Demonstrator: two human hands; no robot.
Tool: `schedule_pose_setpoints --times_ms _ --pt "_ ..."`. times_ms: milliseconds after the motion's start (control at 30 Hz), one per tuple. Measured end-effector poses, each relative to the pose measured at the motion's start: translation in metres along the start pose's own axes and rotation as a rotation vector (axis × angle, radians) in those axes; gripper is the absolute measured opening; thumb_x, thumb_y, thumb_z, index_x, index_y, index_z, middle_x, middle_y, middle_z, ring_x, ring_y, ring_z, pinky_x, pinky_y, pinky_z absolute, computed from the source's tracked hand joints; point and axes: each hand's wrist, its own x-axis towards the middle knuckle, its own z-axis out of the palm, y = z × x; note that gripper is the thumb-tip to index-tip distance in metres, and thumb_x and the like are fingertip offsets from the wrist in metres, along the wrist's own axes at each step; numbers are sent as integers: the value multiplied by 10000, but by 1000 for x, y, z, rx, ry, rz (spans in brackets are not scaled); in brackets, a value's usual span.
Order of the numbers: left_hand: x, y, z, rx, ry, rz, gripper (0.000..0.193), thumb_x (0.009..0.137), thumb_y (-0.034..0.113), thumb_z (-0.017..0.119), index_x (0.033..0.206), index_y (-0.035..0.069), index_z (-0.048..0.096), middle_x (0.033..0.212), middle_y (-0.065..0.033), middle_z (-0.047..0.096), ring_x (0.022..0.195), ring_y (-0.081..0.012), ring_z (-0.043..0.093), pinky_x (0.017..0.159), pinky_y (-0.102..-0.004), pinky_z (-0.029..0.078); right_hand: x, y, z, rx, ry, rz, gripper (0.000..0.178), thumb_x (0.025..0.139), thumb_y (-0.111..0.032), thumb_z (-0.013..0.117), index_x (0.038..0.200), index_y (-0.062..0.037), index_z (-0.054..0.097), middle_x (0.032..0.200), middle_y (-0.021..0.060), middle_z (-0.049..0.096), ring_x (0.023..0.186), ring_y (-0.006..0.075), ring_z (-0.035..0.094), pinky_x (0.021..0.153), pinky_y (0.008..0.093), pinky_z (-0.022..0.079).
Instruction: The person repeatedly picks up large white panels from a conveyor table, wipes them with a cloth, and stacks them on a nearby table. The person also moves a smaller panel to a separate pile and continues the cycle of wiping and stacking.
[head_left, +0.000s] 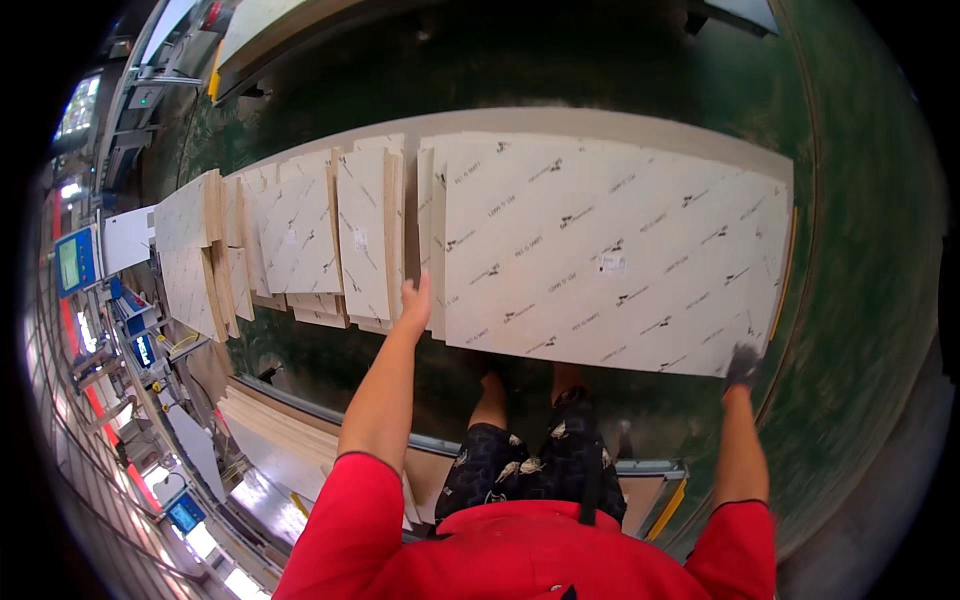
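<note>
A large pale panel (600, 255) with a printed protective film and a small white label lies flat in front of me, on top of other boards. My left hand (418, 300) is at its left end, beside the edges of the narrower boards (432, 240) showing there. Its fingers stretch away from me and the thumb stands apart. At the panel's near right corner is my right hand (743, 365) in a dark glove. It touches the corner, but its fingers are too blurred to make out.
Stacks of smaller filmed boards (365, 235) stand to the left on the same long pale base board (600, 122). Behind my legs is a metal-edged platform (650, 467) with more boards (270, 425). Machines with a screen (75, 262) line the far left. The floor (850, 250) is green.
</note>
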Motion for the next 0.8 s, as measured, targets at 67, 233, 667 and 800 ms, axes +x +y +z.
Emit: schedule_pose_setpoints --times_ms 67,233,667,800 --pt "-32 -22 -18 23 -143 -61 840 966 611 454 1404 -97 346 1438 -279 431 1360 -350 411 1130 -405 312 -52 -7 26 154 113 -22 455 975 -399 468 1136 -6 632 1150 173 661 1039 285 653 840 391 516" --pt "-148 -85 -26 -87 -227 -240 658 961 611 482 1256 24 443 1010 -127 582 740 -207 560 722 -359 503 -161 -81 38 -105 -357 -447 270 914 -232 516 1033 -47 672 1075 162 649 1054 325 608 893 423 487" --pt "-297 -268 -42 -532 -296 -322 487 980 541 491 1091 71 559 952 -85 666 722 -162 618 599 -309 462 -149 -262 -72 734 -346 -276 161 864 -180 602 942 -61 678 837 89 671 758 187 605 676 340 484" --pt "-336 -362 -83 -606 -137 -387 474 965 501 533 1080 44 587 864 -94 680 682 -193 641 591 -347 498 -125 -286 -94 1019 -434 -101 237 867 -207 549 672 -163 422 523 28 400 392 180 392 343 355 311"
